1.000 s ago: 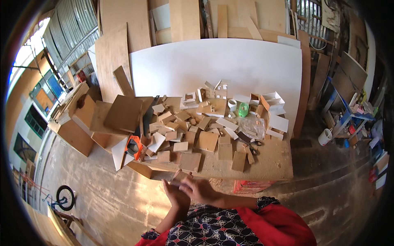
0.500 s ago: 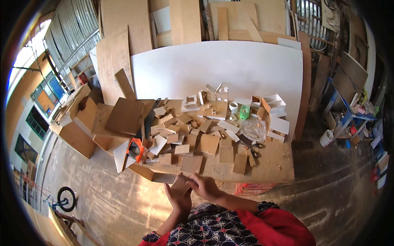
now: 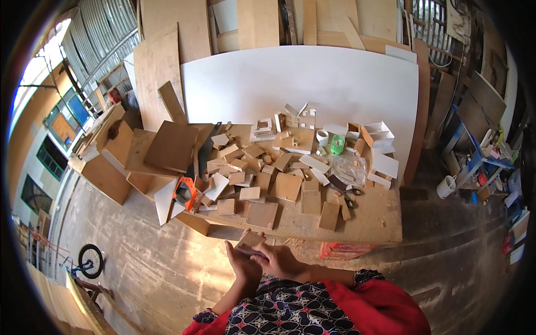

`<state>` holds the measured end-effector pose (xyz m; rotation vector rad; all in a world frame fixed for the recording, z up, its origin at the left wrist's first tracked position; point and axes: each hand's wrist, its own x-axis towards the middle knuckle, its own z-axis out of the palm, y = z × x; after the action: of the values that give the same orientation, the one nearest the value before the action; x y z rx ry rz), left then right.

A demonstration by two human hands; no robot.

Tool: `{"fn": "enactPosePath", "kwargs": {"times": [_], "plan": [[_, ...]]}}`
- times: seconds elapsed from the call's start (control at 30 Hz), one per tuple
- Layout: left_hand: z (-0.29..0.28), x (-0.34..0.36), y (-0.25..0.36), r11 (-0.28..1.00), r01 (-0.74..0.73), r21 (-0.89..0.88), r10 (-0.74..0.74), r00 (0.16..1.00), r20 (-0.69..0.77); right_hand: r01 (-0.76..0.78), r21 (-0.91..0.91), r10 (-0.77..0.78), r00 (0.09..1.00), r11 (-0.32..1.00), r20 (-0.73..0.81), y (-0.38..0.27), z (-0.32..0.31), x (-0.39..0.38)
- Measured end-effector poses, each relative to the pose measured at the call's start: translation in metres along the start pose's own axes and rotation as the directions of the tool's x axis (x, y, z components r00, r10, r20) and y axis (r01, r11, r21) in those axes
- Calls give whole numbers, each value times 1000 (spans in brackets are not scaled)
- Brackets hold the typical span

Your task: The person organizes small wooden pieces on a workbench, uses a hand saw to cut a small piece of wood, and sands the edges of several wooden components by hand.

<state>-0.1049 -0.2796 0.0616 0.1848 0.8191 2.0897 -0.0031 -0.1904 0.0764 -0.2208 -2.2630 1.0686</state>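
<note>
My left hand [image 3: 244, 268] is closed round a small flat wooden block [image 3: 250, 240], held in front of my body just off the table's near edge. My right hand [image 3: 282, 261] is closed at the block's near side, its fingers against the wood. A dark strip shows under the block between the hands; whether it is the block's edge or another thing I cannot tell. On the wooden table [image 3: 368, 220] beyond lie many loose wood offcuts [image 3: 287, 187]. Nearest to my hands is a square brown piece [image 3: 262, 215].
An orange-handled saw [image 3: 187, 194] lies at the table's left, scissors [image 3: 350, 200] at its right. Behind these stand a green container [image 3: 338, 144], a white cup [image 3: 322, 137] and small open boxes [image 3: 379, 134]. A large white board [image 3: 296, 78] leans behind. Wooden cabinets [image 3: 100, 173] stand left.
The block has tilted flatter in my left hand. My right hand has moved from its upper side down to its near side. The view has shifted slightly, so the table sits higher.
</note>
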Motion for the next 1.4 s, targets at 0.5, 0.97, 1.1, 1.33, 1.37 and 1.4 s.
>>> {"fn": "enactPosePath", "kwargs": {"times": [0.5, 0.97, 1.1, 1.33, 1.37, 1.4], "plan": [[17, 1, 5, 997, -64, -54, 53, 982, -184, -112, 11, 113, 987, 994, -116, 26, -2, 22], [17, 11, 12, 997, -11, -77, 12, 1000, 9, -222, 482, 338, 927, 847, -166, 44, -5, 34], [37, 3, 13, 983, -107, 147, 93, 991, 97, -385, 854, 572, 810, 349, 131, 27, -16, 33], [32, 3, 4, 921, -41, 387, -52, 972, 228, -533, 814, 559, 757, 231, 337, 46, -36, 36], [17, 2, 1, 881, 37, 471, -155, 964, 214, -538, 811, 539, 765, 231, 354, 48, -41, 38], [6, 2, -1, 827, 112, 551, -255, 948, 190, -542, 808, 518, 771, 231, 370, 48, -44, 40]]}}
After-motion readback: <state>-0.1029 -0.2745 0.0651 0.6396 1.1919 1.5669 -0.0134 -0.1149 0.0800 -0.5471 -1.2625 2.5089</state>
